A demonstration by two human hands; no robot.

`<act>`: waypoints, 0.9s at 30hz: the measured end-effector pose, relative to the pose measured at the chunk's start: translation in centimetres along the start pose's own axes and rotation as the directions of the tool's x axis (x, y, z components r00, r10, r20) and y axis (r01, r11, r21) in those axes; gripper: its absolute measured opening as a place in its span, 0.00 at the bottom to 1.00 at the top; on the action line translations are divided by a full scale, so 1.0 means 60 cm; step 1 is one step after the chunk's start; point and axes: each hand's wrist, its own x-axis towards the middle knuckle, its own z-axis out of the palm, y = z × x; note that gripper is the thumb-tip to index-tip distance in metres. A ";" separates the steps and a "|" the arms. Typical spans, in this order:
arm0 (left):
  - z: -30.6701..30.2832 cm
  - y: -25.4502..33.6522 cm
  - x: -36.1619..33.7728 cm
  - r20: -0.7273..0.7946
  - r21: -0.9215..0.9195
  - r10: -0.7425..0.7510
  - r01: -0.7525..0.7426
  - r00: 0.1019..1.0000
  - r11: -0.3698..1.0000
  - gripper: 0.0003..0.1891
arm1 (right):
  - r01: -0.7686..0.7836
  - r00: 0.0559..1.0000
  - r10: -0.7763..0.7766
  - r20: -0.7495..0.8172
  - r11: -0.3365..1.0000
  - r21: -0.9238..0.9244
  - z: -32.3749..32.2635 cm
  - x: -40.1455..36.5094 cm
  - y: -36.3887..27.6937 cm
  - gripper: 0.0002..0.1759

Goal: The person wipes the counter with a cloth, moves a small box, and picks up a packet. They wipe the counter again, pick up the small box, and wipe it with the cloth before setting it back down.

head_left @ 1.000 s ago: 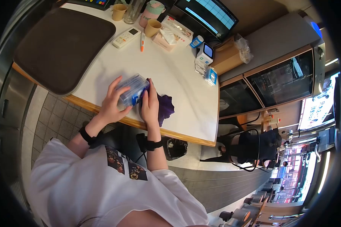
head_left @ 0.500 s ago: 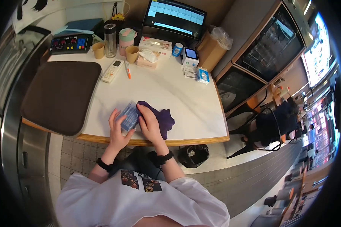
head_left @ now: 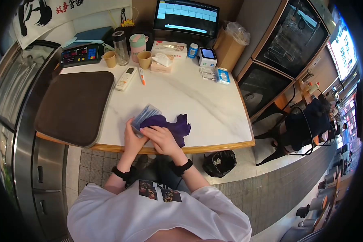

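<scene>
A clear, bluish plastic box (head_left: 148, 113) is tilted above the near part of the white table. Its contents look like thin sticks, too small to name. My left hand (head_left: 134, 136) wraps round the box's left and lower side. My right hand (head_left: 162, 139) is closed on a dark purple cloth (head_left: 174, 127), pressing part of it against the box's lower right side. The rest of the cloth spreads to the right, near the table's front edge. My right fingers cover the box's lower corner.
A dark brown tray (head_left: 74, 107) lies at the left. Behind are a remote control (head_left: 126, 79), an orange-and-white pen (head_left: 142, 76), paper cups (head_left: 145, 59), a tissue pack (head_left: 162, 64) and a monitor (head_left: 186, 18). A black-lined bin (head_left: 220, 163) stands below the front edge. A seated person (head_left: 308, 125) is at right.
My right hand has moved down the box, bringing the cloth over its lower right side. My left hand has shifted to grip the box's left side. The camera view has shifted slightly.
</scene>
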 end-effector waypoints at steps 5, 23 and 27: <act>-0.002 0.010 -0.001 0.019 0.033 -0.019 0.018 1.000 0.999 0.38 | -0.026 0.998 0.025 -0.061 1.000 -0.010 0.011 0.007 -0.001 0.26; -0.014 0.027 0.001 0.084 0.071 0.326 -0.332 0.941 0.940 0.40 | -0.266 0.925 0.257 -0.280 0.964 0.006 0.009 0.018 0.008 0.27; -0.009 0.033 -0.004 0.064 0.095 0.315 -0.320 0.947 0.942 0.41 | -0.238 0.927 0.229 -0.297 0.971 0.006 0.015 0.012 0.019 0.30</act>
